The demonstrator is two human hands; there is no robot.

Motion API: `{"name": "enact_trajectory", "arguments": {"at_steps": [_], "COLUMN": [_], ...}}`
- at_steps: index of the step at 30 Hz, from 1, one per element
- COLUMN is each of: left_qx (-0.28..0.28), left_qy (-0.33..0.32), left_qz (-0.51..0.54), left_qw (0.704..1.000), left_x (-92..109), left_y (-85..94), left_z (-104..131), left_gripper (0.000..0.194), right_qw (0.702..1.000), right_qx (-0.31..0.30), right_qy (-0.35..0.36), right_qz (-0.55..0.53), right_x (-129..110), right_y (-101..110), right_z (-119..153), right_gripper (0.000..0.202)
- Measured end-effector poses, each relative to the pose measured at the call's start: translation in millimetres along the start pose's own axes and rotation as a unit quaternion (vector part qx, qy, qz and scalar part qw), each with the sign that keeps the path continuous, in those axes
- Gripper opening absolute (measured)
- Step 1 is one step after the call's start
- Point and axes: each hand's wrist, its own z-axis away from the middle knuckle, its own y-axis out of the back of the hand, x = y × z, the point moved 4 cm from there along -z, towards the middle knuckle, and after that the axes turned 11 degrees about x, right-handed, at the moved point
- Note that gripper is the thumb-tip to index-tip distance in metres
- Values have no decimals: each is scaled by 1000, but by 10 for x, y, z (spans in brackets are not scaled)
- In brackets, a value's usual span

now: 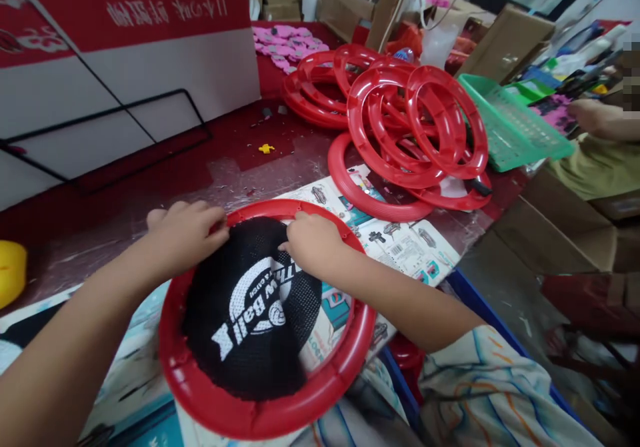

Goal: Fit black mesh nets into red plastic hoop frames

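Observation:
A red plastic ring [215, 394] lies in front of me on printed card sheets. Black mesh fabric [250, 314] with white lettering covers the left and middle of its opening; at the right, the opening shows the card beneath. My left hand [187, 230] is at the ring's upper left edge, its fingers closed on the fabric's edge by the rim. At the upper right, my right hand [313, 237] pinches the top edge of the fabric just inside the rim.
Several red rings [365, 204] are piled behind, beside a green basket [520, 127]. A white and red box [200, 67] and black wire frame [150, 100] stand at the back left. A yellow object [11, 272] sits far left. Another person's arm [610, 120] shows at right.

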Motion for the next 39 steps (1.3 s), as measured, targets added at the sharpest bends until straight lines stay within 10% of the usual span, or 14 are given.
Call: {"name": "enact_trajectory", "arguments": {"at_steps": [8, 22, 39], "left_qx": [15, 15, -38], "left_qy": [90, 51, 62], "left_qz": [4, 230, 248], "left_qw": [996, 972, 966], "left_x": [94, 20, 19], "left_y": [197, -176, -92], "left_z": [-56, -349, -351], "left_gripper": [29, 28, 29], "right_qw": [991, 969, 956], "right_qx": [21, 79, 210], "right_qy": [5, -53, 136], "right_qz": [-129, -228, -151], "right_x": [-22, 20, -27], "right_y": [125, 130, 182], "right_z": [-121, -268, -249], "right_gripper": [13, 12, 10]}}
